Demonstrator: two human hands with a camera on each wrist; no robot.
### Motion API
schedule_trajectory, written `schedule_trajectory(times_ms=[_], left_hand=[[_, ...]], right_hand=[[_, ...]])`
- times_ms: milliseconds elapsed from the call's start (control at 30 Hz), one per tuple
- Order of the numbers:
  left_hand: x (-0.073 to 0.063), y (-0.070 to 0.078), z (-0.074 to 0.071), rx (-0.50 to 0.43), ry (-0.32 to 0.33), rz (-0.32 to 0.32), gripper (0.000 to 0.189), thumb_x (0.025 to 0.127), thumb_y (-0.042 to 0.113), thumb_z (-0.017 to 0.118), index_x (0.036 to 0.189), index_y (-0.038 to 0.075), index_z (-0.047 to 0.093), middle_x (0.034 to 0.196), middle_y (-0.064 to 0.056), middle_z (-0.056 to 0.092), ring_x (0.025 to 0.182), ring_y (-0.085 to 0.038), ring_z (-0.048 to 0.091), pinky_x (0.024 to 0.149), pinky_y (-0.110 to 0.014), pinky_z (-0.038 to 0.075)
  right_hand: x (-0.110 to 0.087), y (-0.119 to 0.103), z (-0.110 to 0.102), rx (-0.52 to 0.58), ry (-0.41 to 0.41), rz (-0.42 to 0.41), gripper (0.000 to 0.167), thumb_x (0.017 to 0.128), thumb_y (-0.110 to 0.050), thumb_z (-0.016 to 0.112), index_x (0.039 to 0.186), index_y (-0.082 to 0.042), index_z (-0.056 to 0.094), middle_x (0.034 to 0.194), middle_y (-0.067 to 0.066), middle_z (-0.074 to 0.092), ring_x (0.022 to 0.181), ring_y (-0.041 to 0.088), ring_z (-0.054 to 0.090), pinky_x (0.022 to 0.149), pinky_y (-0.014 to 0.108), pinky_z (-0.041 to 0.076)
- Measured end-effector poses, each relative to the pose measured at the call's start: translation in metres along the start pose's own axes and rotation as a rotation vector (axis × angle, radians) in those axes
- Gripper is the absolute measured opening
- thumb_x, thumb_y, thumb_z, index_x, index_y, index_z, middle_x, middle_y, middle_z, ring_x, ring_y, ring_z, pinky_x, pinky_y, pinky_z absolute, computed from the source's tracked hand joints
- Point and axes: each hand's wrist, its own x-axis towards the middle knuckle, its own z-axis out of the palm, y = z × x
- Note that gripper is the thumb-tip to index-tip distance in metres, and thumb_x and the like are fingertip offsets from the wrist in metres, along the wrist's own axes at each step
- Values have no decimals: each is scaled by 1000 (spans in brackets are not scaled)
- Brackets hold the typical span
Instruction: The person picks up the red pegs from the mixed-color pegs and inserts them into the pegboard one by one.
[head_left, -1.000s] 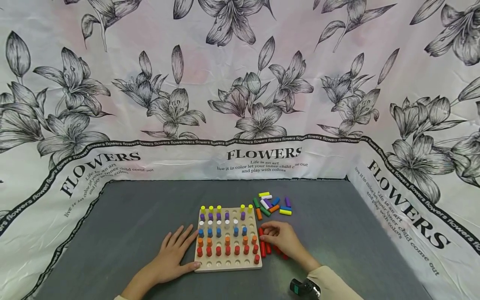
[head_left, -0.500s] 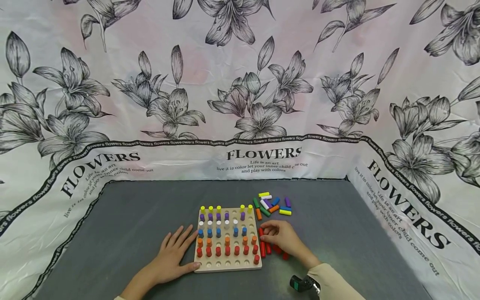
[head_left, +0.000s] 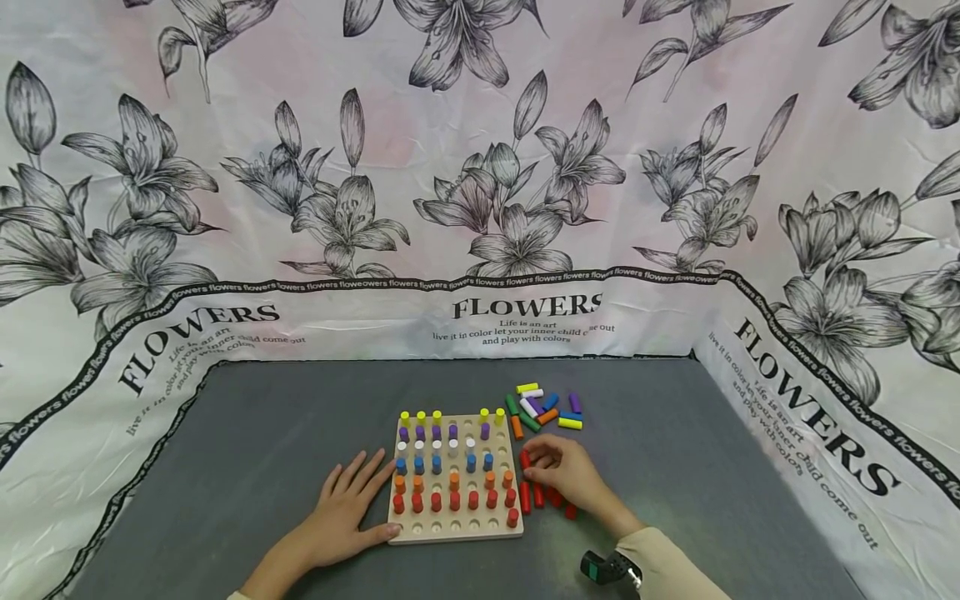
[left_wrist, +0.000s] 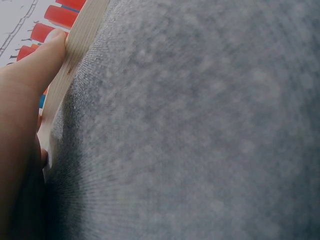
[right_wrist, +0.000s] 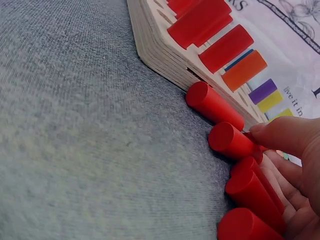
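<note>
A wooden pegboard (head_left: 480, 535) holds upright pegs in rows of yellow, purple, white, blue, orange and red, with bare holes among them. My left hand (head_left: 341, 517) lies spread at its left side. The thumb (left_wrist: 47, 52) rests on the board's near left corner, and fingertips touch its left edge. At the board's right side, my right hand (head_left: 572, 475) pinches a red peg (head_left: 525, 459) between thumb and fingers, which hide part of it. Several other red pegs (right_wrist: 215, 105) lie on their sides beneath and beside that hand, close to the board.
Beyond my right hand lies a loose pile of pegs: green (head_left: 529, 422), orange (head_left: 517, 427), blue, white, purple and yellow (head_left: 570, 424). The grey tabletop (head_left: 300, 417) meets a flower-printed cloth (head_left: 360, 325) at the back and sides.
My right hand has shifted slightly away from me and to the right, and the pinched red peg now stands apart from the red peg nearer me. The left hand stays in place.
</note>
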Motion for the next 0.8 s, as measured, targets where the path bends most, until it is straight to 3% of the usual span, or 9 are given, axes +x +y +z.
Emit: schedule_trajectory(times_ms=[200, 467, 800], left_hand=[[2, -5, 5, 17, -2, -27, 87, 87, 67, 59, 158, 30, 25, 167, -7, 21, 152, -42, 17, 115, -69, 8], [2, -7, 7, 19, -4, -42, 89, 86, 69, 59, 158, 30, 24, 168, -2, 18, 155, -38, 14, 117, -67, 7], [2, -6, 7, 13, -5, -36, 89, 86, 68, 60, 158, 30, 25, 168, -2, 18, 154, -38, 15, 116, -67, 7]], right_hand=[[-1, 4, 1, 30, 10, -15, 31, 84, -2, 76, 114, -2, 66, 104, 20, 72, 81, 15, 67, 67, 21, 53], [-5, 4, -2, 101, -8, 20, 35, 84, -10, 78, 117, -4, 69, 106, 17, 73, 85, 9, 67, 72, 21, 55], [-5, 6, -2, 102, 10, 36, 32, 83, -7, 78, 114, -3, 71, 103, 17, 74, 82, 4, 66, 72, 21, 55]])
